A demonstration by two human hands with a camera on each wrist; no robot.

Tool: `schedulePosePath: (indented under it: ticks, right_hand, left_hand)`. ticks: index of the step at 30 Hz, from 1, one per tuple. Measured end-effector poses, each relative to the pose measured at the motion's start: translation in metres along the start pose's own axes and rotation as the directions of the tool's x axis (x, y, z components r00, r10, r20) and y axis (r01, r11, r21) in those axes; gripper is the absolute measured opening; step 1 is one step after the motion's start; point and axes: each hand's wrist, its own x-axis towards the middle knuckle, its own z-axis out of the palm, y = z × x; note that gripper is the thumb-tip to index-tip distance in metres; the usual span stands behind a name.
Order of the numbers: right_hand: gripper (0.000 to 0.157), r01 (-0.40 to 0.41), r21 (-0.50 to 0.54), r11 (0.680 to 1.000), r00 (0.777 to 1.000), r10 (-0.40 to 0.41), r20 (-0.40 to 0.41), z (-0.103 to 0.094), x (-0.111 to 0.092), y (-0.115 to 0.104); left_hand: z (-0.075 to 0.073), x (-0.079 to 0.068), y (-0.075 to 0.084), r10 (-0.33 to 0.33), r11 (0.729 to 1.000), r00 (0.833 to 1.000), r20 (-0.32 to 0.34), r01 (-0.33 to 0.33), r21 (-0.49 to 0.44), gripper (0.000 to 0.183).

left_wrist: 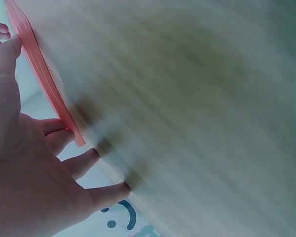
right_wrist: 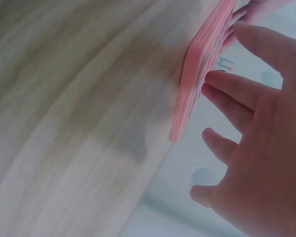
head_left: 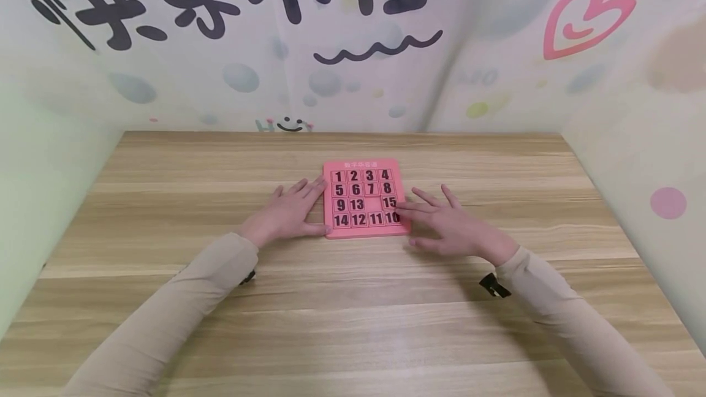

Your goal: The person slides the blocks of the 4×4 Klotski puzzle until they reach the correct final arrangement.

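Note:
A pink sliding number puzzle (head_left: 361,165) lies flat on the table, black numerals on its square tiles. Its third row reads 9, 13, a gap, then the 15 tile (head_left: 389,202); below come 14, 12, 11 and 10. My left hand (head_left: 287,210) steadies the puzzle's left side, thumb by the lower corner and fingers spread along the edge. From the right, my right hand (head_left: 449,225) reaches over the frame with extended fingers, fingertips at the 15 and 10 tiles. In the right wrist view, those fingers (right_wrist: 232,94) meet the puzzle's top face.
The wood-grain table (head_left: 331,323) extends around the puzzle. Behind it stands a wall (head_left: 353,90) with dark lettering, coloured spots and a pink heart. Dark straps hang at both wrists, below beige sleeves (head_left: 215,268).

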Motion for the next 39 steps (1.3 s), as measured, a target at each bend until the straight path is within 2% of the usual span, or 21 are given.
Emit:
schedulePosePath:
  ticks: [22, 32, 39]
  right_hand:
    - [0.059, 0.007, 0.000, 1.000, 1.000, -0.007, -0.016, 0.002, 0.007, 0.002]
    - [0.058, 0.021, 0.003, 1.000, 0.999, -0.021, -0.024, -0.001, 0.004, 0.001]
    - [0.062, -0.002, -0.019, 1.000, 1.000, 0.002, 0.005, 0.003, 0.013, -0.002]
  left_hand:
    - [0.000, 0.000, 0.001, 0.004, 1.000, 1.000, -0.008, -0.004, 0.000, 0.100]
    - [0.001, 0.000, 0.000, 0.007, 1.000, 1.000, -0.015, -0.007, -0.005, 0.100]
    - [0.001, 0.000, 0.000, 0.002, 1.000, 1.000, -0.004, -0.002, -0.008, 0.099]
